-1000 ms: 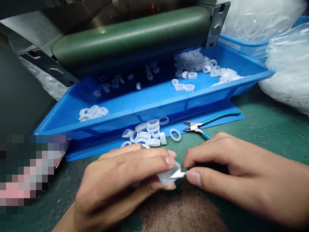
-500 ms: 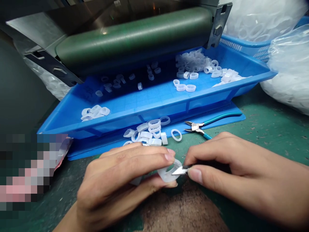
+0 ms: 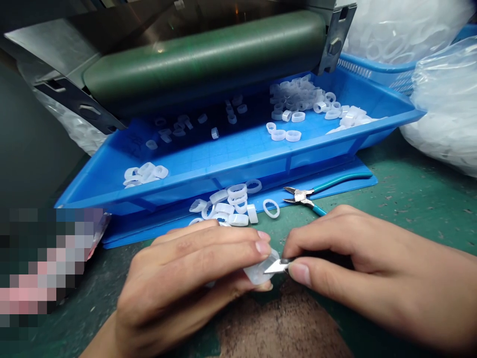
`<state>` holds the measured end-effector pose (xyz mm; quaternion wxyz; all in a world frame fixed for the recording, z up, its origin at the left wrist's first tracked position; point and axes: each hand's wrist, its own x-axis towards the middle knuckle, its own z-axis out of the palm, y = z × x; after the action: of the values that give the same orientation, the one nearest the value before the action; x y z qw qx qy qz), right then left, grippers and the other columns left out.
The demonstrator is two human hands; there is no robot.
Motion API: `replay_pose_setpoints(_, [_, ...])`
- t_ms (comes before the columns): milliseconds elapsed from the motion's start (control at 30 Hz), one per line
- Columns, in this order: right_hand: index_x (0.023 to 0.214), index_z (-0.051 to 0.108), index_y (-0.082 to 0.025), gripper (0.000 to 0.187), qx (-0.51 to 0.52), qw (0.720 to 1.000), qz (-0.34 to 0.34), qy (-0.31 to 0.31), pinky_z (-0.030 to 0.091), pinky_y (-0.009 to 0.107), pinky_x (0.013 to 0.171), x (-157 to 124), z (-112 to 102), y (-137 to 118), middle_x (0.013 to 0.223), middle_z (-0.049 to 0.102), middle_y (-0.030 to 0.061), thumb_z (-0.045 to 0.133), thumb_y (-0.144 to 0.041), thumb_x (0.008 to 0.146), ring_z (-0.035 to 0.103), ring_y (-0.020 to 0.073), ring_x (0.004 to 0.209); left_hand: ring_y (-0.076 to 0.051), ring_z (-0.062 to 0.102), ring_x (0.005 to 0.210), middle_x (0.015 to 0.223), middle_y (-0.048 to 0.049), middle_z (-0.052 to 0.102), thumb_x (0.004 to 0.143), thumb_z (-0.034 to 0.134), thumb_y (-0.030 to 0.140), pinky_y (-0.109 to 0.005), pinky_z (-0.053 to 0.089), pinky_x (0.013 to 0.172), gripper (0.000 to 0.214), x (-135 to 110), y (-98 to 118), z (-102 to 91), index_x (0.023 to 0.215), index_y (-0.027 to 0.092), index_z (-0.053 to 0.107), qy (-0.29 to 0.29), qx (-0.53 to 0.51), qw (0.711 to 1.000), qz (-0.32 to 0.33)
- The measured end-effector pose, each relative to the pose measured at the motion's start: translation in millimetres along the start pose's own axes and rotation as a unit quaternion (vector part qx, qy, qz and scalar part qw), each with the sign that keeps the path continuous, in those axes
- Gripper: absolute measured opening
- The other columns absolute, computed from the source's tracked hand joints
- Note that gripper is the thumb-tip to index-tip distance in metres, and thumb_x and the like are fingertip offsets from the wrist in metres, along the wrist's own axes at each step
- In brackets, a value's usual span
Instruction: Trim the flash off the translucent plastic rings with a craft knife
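Note:
Between the thumb and fingers of my left hand [image 3: 190,278] is a translucent white plastic ring [image 3: 257,272]. My right hand [image 3: 346,263] pinches a craft knife [image 3: 276,266], its pointed silver blade lying against the ring's near face; most of the handle is hidden by my fingers. Beyond my left fingertips lies a small heap of similar rings [image 3: 237,220], with one loose ring [image 3: 271,209] to its right. Side cutters [image 3: 301,195] with teal handles rest open-jawed past my right hand.
A blue tray [image 3: 253,166] holding many white rings spans the back, under a green conveyor roller [image 3: 208,64]. Clear bags of rings [image 3: 447,109] stand at right beside a blue basket [image 3: 380,69]. A worn brown patch [image 3: 279,328] marks the green tabletop before me.
The ring has turned in my left fingers, so its opening no longer shows clearly and more of its outer wall faces me. The knife blade stays against it, barely shifted.

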<state>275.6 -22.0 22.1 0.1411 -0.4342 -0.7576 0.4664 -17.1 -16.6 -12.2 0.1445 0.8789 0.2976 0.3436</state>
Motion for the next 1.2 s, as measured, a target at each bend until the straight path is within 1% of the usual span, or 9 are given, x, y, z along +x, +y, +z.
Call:
replay_pose_setpoints(133, [0.073, 0.068, -0.027, 0.046, 0.024, 1.0, 0.01, -0.013, 0.054, 0.037, 0.076, 1.5, -1.7, 1.7, 0.113, 0.095, 0.0027, 0.063, -0.048, 0.115, 0.084, 0.026, 0.098, -0.024, 0.096, 0.083, 0.115, 0.0029, 0.1, 0.122, 0.074, 0.039, -0.035, 0.083, 0.087, 0.023, 2.4, -1.8, 0.3, 0.139, 0.04, 0.089, -0.005, -0.034, 0.999, 0.019])
replay_pose_setpoints(267, [0.075, 0.071, -0.028, 0.043, 0.041, 0.999, -0.007, -0.006, 0.051, 0.037, 0.072, 1.3, -1.6, 3.6, 0.105, 0.094, 0.0029, 0.063, -0.045, 0.114, 0.084, 0.0266, 0.094, -0.025, 0.096, 0.084, 0.114, 0.0017, 0.1, 0.121, 0.075, 0.037, -0.039, 0.084, 0.087, 0.024, 2.5, -3.0, 2.0, 0.14, 0.039, 0.089, 0.003, -0.033, 0.999, 0.019])
replay_pose_setpoints(433, [0.081, 0.074, -0.03, 0.038, 0.051, 0.998, -0.026, -0.003, 0.052, 0.037, 0.078, -0.8, 1.5, 5.5, 0.091, 0.09, -0.0004, 0.064, -0.043, 0.115, 0.082, 0.0261, 0.096, -0.026, 0.097, 0.088, 0.116, 0.0003, 0.1, 0.121, 0.076, 0.038, -0.04, 0.084, 0.087, 0.02, 2.5, -3.2, 3.9, 0.134, 0.036, 0.09, 0.016, -0.031, 0.999, 0.017])
replay_pose_setpoints(600, [0.078, 0.068, -0.029, 0.041, 0.047, 0.998, -0.029, 0.008, 0.049, 0.04, 0.078, -2.5, 5.2, 7.3, 0.1, 0.093, 0.0021, 0.06, -0.044, 0.116, 0.081, 0.0279, 0.097, -0.026, 0.098, 0.091, 0.118, -0.0005, 0.1, 0.121, 0.077, 0.037, -0.038, 0.084, 0.088, 0.018, 3.2, -2.5, 4.0, 0.132, 0.033, 0.09, 0.018, -0.035, 0.999, 0.022])
replay_pose_setpoints(767, [0.076, 0.063, -0.03, 0.04, 0.056, 0.998, -0.026, 0.004, 0.045, 0.042, 0.077, -2.3, 6.6, 7.8, 0.092, 0.09, 0.0038, 0.058, -0.044, 0.113, 0.081, 0.0311, 0.099, -0.026, 0.098, 0.091, 0.118, -0.0004, 0.1, 0.12, 0.078, 0.037, -0.039, 0.084, 0.088, 0.018, 3.0, -3.6, 4.3, 0.134, 0.034, 0.09, 0.013, -0.043, 0.999, 0.022])
replay_pose_setpoints(933, [0.073, 0.059, -0.028, 0.043, 0.054, 0.998, -0.031, -0.005, 0.044, 0.042, 0.074, 1.0, 5.8, 7.3, 0.098, 0.093, 0.0042, 0.058, -0.044, 0.112, 0.08, 0.029, 0.091, -0.025, 0.097, 0.085, 0.114, -0.0001, 0.1, 0.121, 0.076, 0.035, -0.037, 0.083, 0.084, 0.02, 4.3, -4.7, 2.8, 0.135, 0.034, 0.089, -0.002, -0.059, 0.998, 0.032])
replay_pose_setpoints(967, [0.073, 0.06, -0.028, 0.043, 0.052, 0.998, -0.022, -0.001, 0.045, 0.042, 0.074, 1.0, 5.4, 7.2, 0.103, 0.094, 0.0049, 0.059, -0.044, 0.113, 0.081, 0.0293, 0.093, -0.025, 0.097, 0.085, 0.112, -0.0001, 0.1, 0.121, 0.075, 0.034, -0.036, 0.083, 0.083, 0.02, 4.6, -4.8, 2.6, 0.136, 0.034, 0.089, -0.004, -0.061, 0.998, 0.033])
replay_pose_setpoints(1100, [0.072, 0.061, -0.028, 0.044, 0.066, 0.997, -0.018, -0.018, 0.045, 0.04, 0.069, -0.5, 3.5, 7.0, 0.099, 0.093, 0.0037, 0.061, -0.045, 0.113, 0.081, 0.0271, 0.088, -0.025, 0.097, 0.087, 0.108, -0.0001, 0.1, 0.12, 0.077, 0.034, -0.036, 0.082, 0.083, 0.019, 4.3, -5.9, 4.0, 0.135, 0.034, 0.089, 0.0, -0.065, 0.997, 0.032])
replay_pose_setpoints(1200, [0.077, 0.069, -0.028, 0.043, 0.047, 0.999, -0.017, -0.008, 0.05, 0.039, 0.075, -1.1, 3.1, 6.9, 0.11, 0.094, 0.0032, 0.062, -0.048, 0.115, 0.082, 0.0273, 0.096, -0.026, 0.098, 0.089, 0.112, -0.0011, 0.1, 0.119, 0.08, 0.035, -0.037, 0.083, 0.085, 0.017, 4.0, -6.4, 5.8, 0.133, 0.033, 0.089, 0.011, -0.064, 0.997, 0.03])
